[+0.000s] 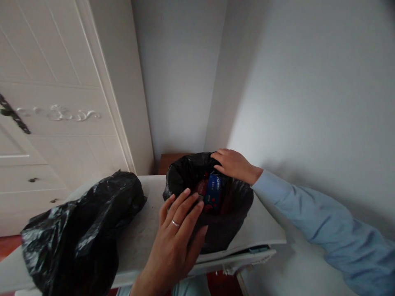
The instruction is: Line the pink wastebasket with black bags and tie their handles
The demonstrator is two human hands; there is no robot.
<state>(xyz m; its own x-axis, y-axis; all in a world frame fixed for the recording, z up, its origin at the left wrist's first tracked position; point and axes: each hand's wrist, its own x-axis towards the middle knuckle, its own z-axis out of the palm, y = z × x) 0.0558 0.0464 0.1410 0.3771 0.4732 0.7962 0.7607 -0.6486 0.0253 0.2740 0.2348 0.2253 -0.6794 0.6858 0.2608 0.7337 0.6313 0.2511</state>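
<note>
A bin lined with a black bin bag (228,230) stands on a white tabletop. Inside it lie a blue box (212,191) with printed lettering and some dark red items, too dim to name. My left hand (175,234), with a ring on one finger, reaches over the near left side of the bag's opening. Its fingers are stretched out and its thumb is apart from them. At the far right of the opening, my right hand (234,164) has its fingers and thumb closed on the bag's rim. To the left lies a crumpled black plastic bag (83,234).
The white tabletop (138,234) has a worn, split front edge. A white cabinet (117,82) with carved trim stands at the left. Grey walls (293,90) meet in a corner behind, and a brown wooden piece (166,159) shows behind the table.
</note>
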